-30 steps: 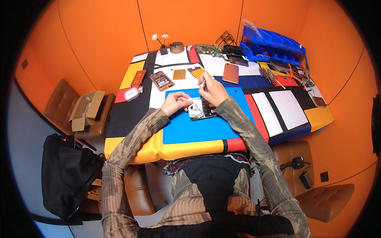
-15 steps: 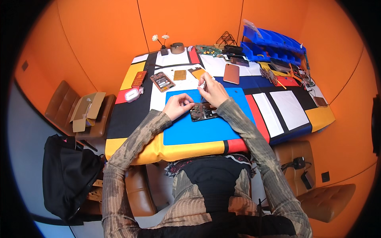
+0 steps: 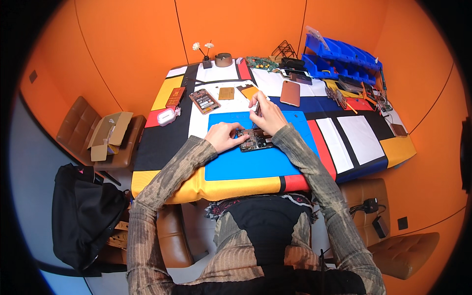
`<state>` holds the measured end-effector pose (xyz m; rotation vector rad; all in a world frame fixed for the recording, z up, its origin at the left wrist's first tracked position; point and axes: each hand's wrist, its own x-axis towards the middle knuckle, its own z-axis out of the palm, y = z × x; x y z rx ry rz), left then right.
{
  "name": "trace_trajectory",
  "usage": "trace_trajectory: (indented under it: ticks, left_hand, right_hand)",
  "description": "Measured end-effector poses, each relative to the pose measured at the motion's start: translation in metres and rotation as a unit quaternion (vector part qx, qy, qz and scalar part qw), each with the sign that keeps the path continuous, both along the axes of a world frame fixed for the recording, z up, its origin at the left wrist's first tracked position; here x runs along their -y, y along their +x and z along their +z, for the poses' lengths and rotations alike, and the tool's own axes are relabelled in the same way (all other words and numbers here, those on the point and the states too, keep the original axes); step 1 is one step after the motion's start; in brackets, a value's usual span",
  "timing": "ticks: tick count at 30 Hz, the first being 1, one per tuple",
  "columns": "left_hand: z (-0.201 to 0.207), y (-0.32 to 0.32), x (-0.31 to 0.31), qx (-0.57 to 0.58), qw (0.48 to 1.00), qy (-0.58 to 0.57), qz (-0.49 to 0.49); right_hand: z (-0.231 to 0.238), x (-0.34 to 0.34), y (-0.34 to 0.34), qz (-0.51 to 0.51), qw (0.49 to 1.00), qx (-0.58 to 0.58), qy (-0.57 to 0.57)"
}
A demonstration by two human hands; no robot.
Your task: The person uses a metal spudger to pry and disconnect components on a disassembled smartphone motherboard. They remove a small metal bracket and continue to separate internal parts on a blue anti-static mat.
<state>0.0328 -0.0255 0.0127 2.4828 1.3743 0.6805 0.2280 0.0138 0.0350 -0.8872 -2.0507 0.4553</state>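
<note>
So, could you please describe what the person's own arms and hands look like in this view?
Both arms wear long, close-fitting sleeves in a mottled brown, grey and tan pattern, ribbed toward the shoulders; the left sleeve and right sleeve match and end at the wrists. The left hand and right hand are bare, with no gloves. Any rings or a watch are too small to tell.

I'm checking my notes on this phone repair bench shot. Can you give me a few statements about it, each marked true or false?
1. The left hand rests on the opened phone. True.
2. The right hand holds a thin tool over the phone. True.
3. The phone lies on a green mat. False: the mat is blue.
4. The blue storage bins stand at the table's near left corner. False: they are at the far right.
5. A black bag sits on the floor to the person's left. True.
</note>
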Motion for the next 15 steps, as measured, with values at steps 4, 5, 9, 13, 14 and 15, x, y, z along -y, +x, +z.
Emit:
trace_trajectory:
  ticks: [4,5,9,13,14,15]
  left_hand:
    - [0.0000,-0.0014,-0.0008,0.023,1.000,-0.015,0.000]
    - [0.0011,-0.0012,-0.0004,0.022,1.000,-0.007,-0.004]
    - [0.0052,0.0009,0.0026,0.002,1.000,-0.020,0.007]
    - [0.0045,0.0025,0.0033,0.035,0.999,-0.003,-0.031]
    - [0.0037,0.0022,0.0030,0.037,0.999,-0.006,-0.032]
    - [0.0028,0.0020,0.0026,0.040,0.999,-0.009,-0.032]
  right_hand:
    - [-0.0035,-0.0040,-0.0013,-0.003,1.000,-0.006,0.026]
    - [-0.0036,-0.0045,-0.0007,-0.001,1.000,-0.004,0.022]
    - [-0.0030,-0.0041,0.0016,0.012,1.000,-0.001,0.004]
    - [-0.0025,-0.0038,0.0024,0.006,1.000,0.015,-0.002]
    - [-0.0026,-0.0042,0.0017,0.002,1.000,0.018,0.004]
    - [-0.0027,-0.0048,0.0010,-0.002,1.000,0.021,0.009]
